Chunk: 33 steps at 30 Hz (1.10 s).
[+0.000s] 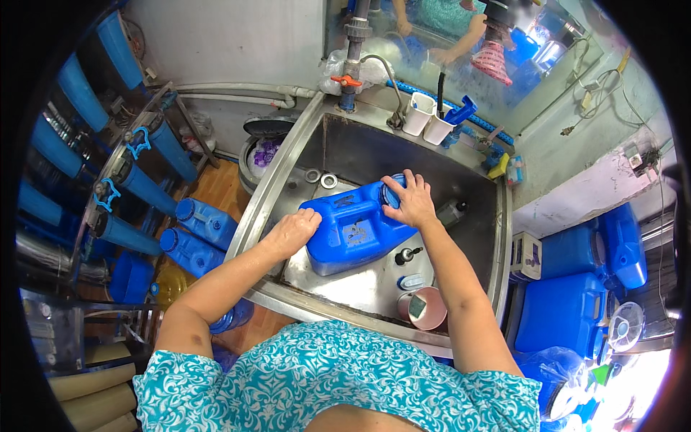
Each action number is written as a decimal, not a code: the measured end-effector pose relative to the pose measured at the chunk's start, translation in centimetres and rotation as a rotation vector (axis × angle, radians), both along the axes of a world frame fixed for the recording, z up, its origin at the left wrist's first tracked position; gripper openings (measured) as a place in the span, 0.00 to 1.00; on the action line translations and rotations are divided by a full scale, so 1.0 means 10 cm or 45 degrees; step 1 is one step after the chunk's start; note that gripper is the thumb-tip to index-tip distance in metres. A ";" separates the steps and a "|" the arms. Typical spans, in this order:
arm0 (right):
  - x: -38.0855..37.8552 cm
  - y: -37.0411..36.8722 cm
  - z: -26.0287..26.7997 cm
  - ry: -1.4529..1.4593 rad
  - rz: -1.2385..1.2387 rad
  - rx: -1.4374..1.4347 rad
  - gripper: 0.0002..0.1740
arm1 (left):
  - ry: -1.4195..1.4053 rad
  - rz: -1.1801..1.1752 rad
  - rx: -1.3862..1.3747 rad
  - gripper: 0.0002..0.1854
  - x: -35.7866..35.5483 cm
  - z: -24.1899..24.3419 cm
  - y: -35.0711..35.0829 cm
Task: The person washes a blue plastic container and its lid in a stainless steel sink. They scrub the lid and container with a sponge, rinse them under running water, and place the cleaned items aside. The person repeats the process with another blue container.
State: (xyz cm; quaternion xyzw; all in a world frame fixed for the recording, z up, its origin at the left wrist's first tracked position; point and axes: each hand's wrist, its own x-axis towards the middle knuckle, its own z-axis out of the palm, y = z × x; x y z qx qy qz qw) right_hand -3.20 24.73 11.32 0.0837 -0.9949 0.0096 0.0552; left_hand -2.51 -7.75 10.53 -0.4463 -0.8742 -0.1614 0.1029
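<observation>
A blue plastic jerrycan (356, 229) lies on its side in the stainless steel sink (313, 283), its marked face turned up. My left hand (296, 232) grips its near-left end with fingers curled over the edge. At the other end, the fingers and thumb of my right hand (413, 201) spread around the blue screw cap (394, 189). Below the jerrycan, a small dark bottle (406, 256) with a nozzle is on the sink floor. Close to it are a scrub brush (411, 281) and a pink pail (432, 308) with a green pad inside.
White holders (419, 114) stand on the back ledge beside a pipe with an orange valve handle (346, 81). A clear bottle (452, 213) lies by the sink's right wall. Blue jerrycans (202, 251) sit at left, below filter housings (143, 183); more blue containers (561, 310) are at right.
</observation>
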 end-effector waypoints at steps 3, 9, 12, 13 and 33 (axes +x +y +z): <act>0.01 0.01 0.00 0.018 0.011 -0.011 0.41 | -0.177 -0.024 -0.015 0.09 -0.12 0.02 0.00; 0.06 0.03 0.00 0.006 0.064 -0.003 0.42 | -0.392 0.287 0.115 0.14 -0.14 0.18 0.18; 0.06 0.02 0.00 0.029 0.047 -0.016 0.42 | -0.146 0.250 -0.014 0.14 0.12 0.16 0.20; 0.05 0.01 0.00 0.020 0.035 -0.009 0.42 | 0.017 0.249 -0.032 0.14 0.20 0.13 0.22; 0.05 0.00 0.02 -0.006 -0.026 -0.053 0.43 | -0.822 0.427 -0.772 0.19 -0.34 0.15 0.30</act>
